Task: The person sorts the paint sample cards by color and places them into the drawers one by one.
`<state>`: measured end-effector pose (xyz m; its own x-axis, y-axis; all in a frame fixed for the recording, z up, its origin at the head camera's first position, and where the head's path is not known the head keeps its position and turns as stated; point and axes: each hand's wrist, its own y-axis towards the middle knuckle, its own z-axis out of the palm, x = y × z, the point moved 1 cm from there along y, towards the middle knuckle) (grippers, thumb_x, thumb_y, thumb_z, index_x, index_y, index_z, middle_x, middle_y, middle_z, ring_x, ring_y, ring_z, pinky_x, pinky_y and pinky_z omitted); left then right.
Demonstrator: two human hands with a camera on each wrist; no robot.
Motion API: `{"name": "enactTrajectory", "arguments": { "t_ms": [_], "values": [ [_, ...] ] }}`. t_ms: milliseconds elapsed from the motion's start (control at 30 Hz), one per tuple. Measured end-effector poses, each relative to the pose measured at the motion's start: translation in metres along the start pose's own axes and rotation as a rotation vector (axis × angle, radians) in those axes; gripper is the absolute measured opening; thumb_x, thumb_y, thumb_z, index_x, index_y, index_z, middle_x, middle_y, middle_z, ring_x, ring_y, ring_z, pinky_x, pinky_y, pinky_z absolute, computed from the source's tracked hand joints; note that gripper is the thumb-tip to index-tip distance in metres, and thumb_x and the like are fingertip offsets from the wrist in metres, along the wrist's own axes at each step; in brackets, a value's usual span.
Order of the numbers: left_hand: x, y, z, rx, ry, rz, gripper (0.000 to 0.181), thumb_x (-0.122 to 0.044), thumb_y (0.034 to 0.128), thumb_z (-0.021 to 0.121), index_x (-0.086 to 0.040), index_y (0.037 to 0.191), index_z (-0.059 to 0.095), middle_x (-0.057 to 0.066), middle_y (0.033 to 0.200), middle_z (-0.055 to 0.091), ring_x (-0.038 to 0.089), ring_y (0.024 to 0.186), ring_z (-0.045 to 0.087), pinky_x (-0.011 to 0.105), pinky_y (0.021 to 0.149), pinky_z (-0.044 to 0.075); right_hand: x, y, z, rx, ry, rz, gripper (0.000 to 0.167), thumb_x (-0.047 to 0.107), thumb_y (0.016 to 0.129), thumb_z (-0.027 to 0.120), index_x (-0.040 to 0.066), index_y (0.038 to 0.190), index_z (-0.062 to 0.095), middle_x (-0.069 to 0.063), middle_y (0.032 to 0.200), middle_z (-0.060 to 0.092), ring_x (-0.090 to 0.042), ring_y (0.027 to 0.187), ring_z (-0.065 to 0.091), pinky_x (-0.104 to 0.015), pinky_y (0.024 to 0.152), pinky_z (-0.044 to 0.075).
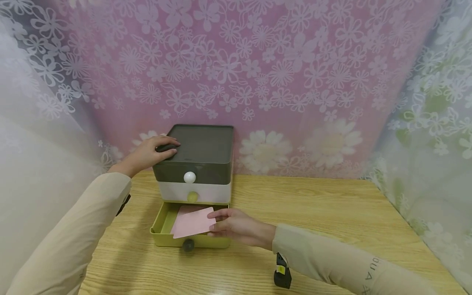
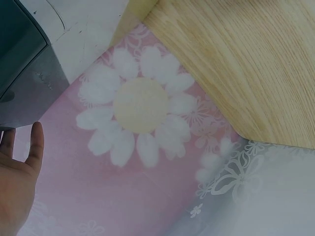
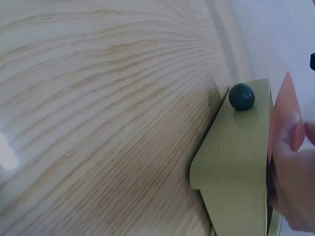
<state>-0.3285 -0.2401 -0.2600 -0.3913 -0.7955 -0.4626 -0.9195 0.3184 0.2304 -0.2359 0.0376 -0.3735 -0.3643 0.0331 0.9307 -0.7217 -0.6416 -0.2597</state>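
A small desktop drawer unit (image 1: 206,143) has a dark grey top, a white middle drawer (image 1: 214,192) and a yellow-green bottom drawer (image 1: 210,241) pulled out. My left hand (image 1: 147,152) rests on the unit's upper left edge, its fingers and thumb lying over the dark top. Over the open drawer, my right hand (image 1: 241,226) pinches a pink card (image 1: 195,223) by its right edge. Behind that card, part of another pink piece (image 1: 186,209) shows inside the drawer. The right wrist view shows the card (image 3: 285,108) tilted up beside the drawer front (image 3: 241,147).
The unit stands on a wood-grain table (image 1: 313,225) against a pink flowered curtain (image 1: 258,73). Pale flowered sheets hang at both sides. The drawers have round knobs; a dark knob (image 1: 188,245) sits on the bottom drawer's front.
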Motion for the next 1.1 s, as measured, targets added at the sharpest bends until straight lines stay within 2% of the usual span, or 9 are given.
{"name": "enactTrajectory", "arguments": {
  "t_ms": [100,267,533,767,933,1100],
  "values": [
    [0.001,0.001,0.000,0.001,-0.003,0.002,0.038,-0.034,0.0918,0.053,-0.016,0.125,0.056,0.010,0.140,0.042,0.033,0.138,0.023,0.056,0.109,0.019,-0.001,0.009,0.005,-0.042,0.024,-0.001,0.043,-0.010,0.086,0.052,-0.010,0.127,0.041,-0.013,0.100,0.046,-0.018,0.080,0.062,-0.031,0.086,0.052],
    [0.002,0.001,0.000,0.010,-0.003,0.003,0.039,-0.035,0.0918,0.053,-0.015,0.126,0.056,0.011,0.140,0.041,0.035,0.138,0.021,0.057,0.108,0.018,-0.005,0.025,0.012,-0.118,0.019,-0.019,0.043,-0.014,0.084,0.051,-0.010,0.126,0.040,-0.015,0.103,0.044,-0.017,0.075,0.059,-0.031,0.083,0.053],
    [0.001,0.001,0.000,0.008,0.008,0.016,0.040,-0.034,0.0918,0.053,-0.014,0.126,0.056,0.013,0.139,0.042,0.035,0.136,0.025,0.057,0.107,0.021,-0.010,0.040,0.019,-0.182,-0.061,-0.033,0.046,-0.018,0.080,0.053,-0.011,0.124,0.041,-0.017,0.111,0.042,-0.017,0.072,0.057,-0.032,0.078,0.055],
    [0.001,0.001,-0.001,-0.001,0.005,0.018,0.039,-0.034,0.0917,0.053,-0.014,0.125,0.056,0.012,0.139,0.043,0.033,0.135,0.027,0.056,0.107,0.022,-0.011,0.041,0.022,-0.180,-0.140,-0.017,0.047,-0.017,0.079,0.055,-0.009,0.123,0.041,-0.018,0.111,0.043,-0.020,0.077,0.055,-0.031,0.078,0.053],
    [0.000,0.001,-0.001,0.000,0.011,0.027,0.040,-0.035,0.0918,0.053,-0.014,0.125,0.056,0.012,0.138,0.043,0.034,0.134,0.029,0.056,0.106,0.024,-0.010,0.041,0.019,-0.154,-0.182,0.004,0.045,-0.013,0.081,0.056,-0.008,0.123,0.042,-0.018,0.109,0.046,-0.018,0.079,0.056,-0.033,0.083,0.051],
    [0.000,0.001,0.000,-0.002,0.013,0.026,0.039,-0.035,0.0916,0.053,-0.014,0.125,0.057,0.012,0.138,0.044,0.034,0.134,0.029,0.056,0.106,0.024,-0.007,0.039,0.018,-0.115,-0.170,0.030,0.047,-0.014,0.081,0.054,-0.008,0.125,0.039,-0.016,0.101,0.045,-0.022,0.085,0.057,-0.041,0.091,0.048]
  ]
}}
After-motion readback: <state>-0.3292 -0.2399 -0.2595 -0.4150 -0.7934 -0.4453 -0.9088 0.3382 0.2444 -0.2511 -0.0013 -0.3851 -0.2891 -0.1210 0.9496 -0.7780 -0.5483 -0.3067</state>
